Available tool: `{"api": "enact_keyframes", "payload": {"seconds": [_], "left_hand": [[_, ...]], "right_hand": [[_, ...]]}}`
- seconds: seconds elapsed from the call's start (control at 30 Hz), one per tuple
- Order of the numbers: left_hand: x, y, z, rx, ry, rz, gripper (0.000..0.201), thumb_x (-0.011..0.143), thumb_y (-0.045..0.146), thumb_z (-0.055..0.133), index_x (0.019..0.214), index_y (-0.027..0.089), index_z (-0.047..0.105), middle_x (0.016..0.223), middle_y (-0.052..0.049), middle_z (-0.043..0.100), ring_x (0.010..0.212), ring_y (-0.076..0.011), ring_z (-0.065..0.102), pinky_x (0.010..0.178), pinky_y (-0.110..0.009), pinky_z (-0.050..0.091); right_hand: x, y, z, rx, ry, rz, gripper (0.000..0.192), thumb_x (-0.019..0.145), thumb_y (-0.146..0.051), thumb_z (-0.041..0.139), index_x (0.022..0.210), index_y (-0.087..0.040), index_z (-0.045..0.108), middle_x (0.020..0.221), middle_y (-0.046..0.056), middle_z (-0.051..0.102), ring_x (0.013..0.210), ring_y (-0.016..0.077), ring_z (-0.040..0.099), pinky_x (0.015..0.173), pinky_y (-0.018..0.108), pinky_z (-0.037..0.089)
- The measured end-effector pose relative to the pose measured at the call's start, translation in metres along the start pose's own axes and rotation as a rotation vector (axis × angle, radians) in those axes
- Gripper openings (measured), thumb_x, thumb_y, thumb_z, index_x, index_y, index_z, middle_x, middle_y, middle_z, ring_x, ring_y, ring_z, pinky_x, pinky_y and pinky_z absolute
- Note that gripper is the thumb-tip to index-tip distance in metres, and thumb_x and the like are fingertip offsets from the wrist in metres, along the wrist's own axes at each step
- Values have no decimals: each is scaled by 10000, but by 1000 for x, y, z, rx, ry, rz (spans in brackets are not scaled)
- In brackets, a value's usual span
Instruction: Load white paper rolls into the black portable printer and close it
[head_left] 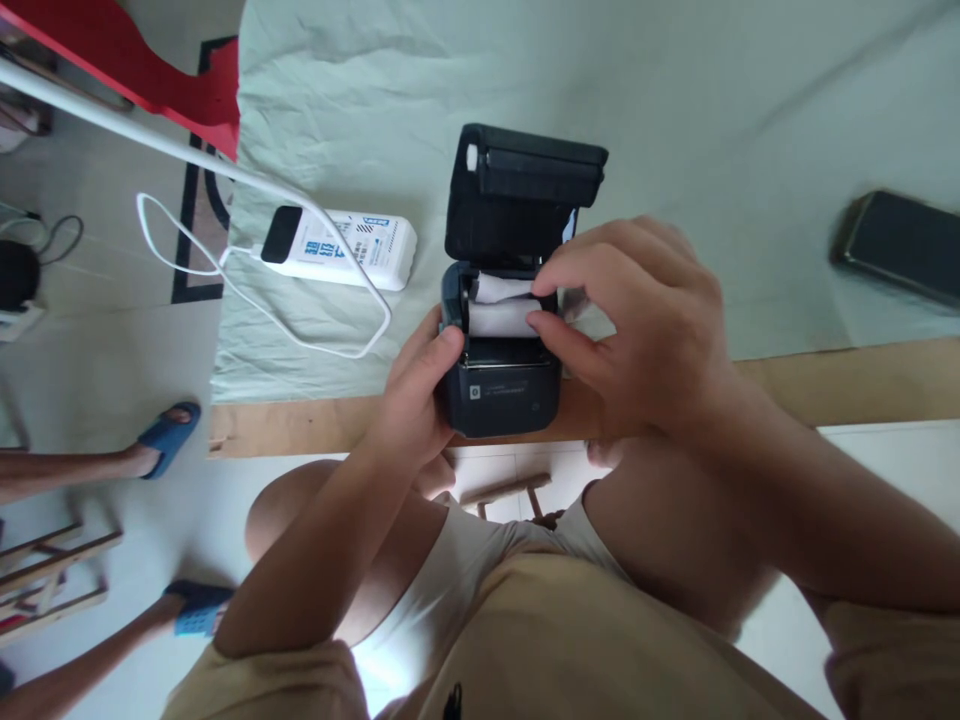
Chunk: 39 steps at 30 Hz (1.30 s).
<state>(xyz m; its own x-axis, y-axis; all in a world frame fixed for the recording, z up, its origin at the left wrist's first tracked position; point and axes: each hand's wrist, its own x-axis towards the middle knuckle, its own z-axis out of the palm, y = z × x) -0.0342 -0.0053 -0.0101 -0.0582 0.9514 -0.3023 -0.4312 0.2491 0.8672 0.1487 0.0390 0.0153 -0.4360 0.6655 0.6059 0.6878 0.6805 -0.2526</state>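
A small dark label printer is at the table's near edge, its lid swung up and back. Inside its bay lies a white paper roll, with a loose strip of paper above it. My left hand grips the printer's left side, thumb on the front left corner. Reaching in from the right, my right hand has thumb and forefinger at the right end of the paper roll, slightly apart and touching the paper. Its other fingers are curled behind, partly hidden.
A white power bank with a white cable plugged in lies left on the pale green cloth. At the right is a dark phone-like object. A red chair part stands at upper left. Another person's feet in blue slippers show at left.
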Motion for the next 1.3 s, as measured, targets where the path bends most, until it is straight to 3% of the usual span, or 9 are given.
{"api": "enact_keyframes", "payload": {"seconds": [0.27, 0.47, 0.57, 0.7, 0.83, 0.93, 1.1, 1.2, 1.3], "left_hand": [[-4, 1, -2, 36, -24, 38, 289, 860, 441, 768, 1011, 198, 734, 975, -35, 783, 997, -217, 751, 792, -248, 595], [-3, 5, 2, -13, -48, 25, 294, 825, 455, 808, 889, 182, 721, 797, 3, 724, 716, -135, 694, 621, -211, 554], [-4, 6, 2, -12, -38, 8, 263, 837, 436, 795, 859, 187, 712, 759, 9, 695, 684, -128, 664, 620, -217, 546], [-5, 6, 0, 0, -82, -16, 367, 792, 469, 822, 1022, 204, 715, 820, -16, 699, 751, -178, 692, 655, -266, 548], [-7, 4, -3, 12, -101, 27, 639, 692, 455, 900, 1248, 251, 660, 977, -44, 715, 1067, -283, 724, 854, -318, 575], [-8, 4, -3, 40, -116, 38, 641, 701, 428, 890, 1268, 257, 646, 979, -49, 715, 1171, -321, 700, 926, -341, 578], [-10, 5, 1, 132, -33, 33, 753, 650, 298, 921, 1330, 262, 599, 1204, -63, 726, 1239, -332, 678, 973, -344, 578], [-10, 6, 1, 144, -31, 26, 819, 628, 276, 927, 1367, 247, 575, 1284, -80, 705, 1280, -340, 654, 987, -337, 571], [-10, 6, 0, 163, -32, 36, 865, 599, 244, 929, 1385, 239, 567, 1283, -81, 700, 1287, -333, 645, 999, -329, 564]], "right_hand": [[8, -11, 4, -82, -145, 98, 188, 954, -151, 594, 1045, -287, 685, 888, -42, 783, 813, 208, 629, 724, 379, 391], [5, -13, -1, 85, 86, -77, 182, 903, -97, 587, 934, -259, 666, 764, -42, 746, 790, 174, 684, 692, 361, 432], [0, -19, -11, 229, 120, -146, 201, 892, -88, 570, 854, -281, 609, 690, -64, 703, 710, 142, 694, 637, 346, 456], [-7, -24, -13, 309, 38, -225, 127, 927, -146, 596, 905, -271, 582, 688, -67, 703, 666, 116, 680, 641, 329, 470], [-10, -20, 1, 272, -13, -260, 99, 967, -183, 609, 912, -259, 577, 798, -65, 757, 740, 109, 715, 687, 317, 475], [-12, -18, 5, 332, -23, -281, 81, 950, -239, 660, 1006, -245, 601, 840, -46, 768, 776, 127, 724, 727, 340, 491], [-8, -14, -4, 435, 81, -135, 126, 904, -171, 637, 986, -260, 600, 856, -20, 736, 812, 155, 719, 761, 362, 524], [-4, -6, -7, 325, 247, 12, 196, 879, -218, 628, 1062, -277, 585, 1072, 50, 707, 1090, 239, 673, 898, 408, 553], [-2, 1, -7, 266, 155, 103, 347, 914, -296, 585, 1257, -281, 533, 1384, 85, 612, 1374, 298, 551, 1058, 458, 496]]}}
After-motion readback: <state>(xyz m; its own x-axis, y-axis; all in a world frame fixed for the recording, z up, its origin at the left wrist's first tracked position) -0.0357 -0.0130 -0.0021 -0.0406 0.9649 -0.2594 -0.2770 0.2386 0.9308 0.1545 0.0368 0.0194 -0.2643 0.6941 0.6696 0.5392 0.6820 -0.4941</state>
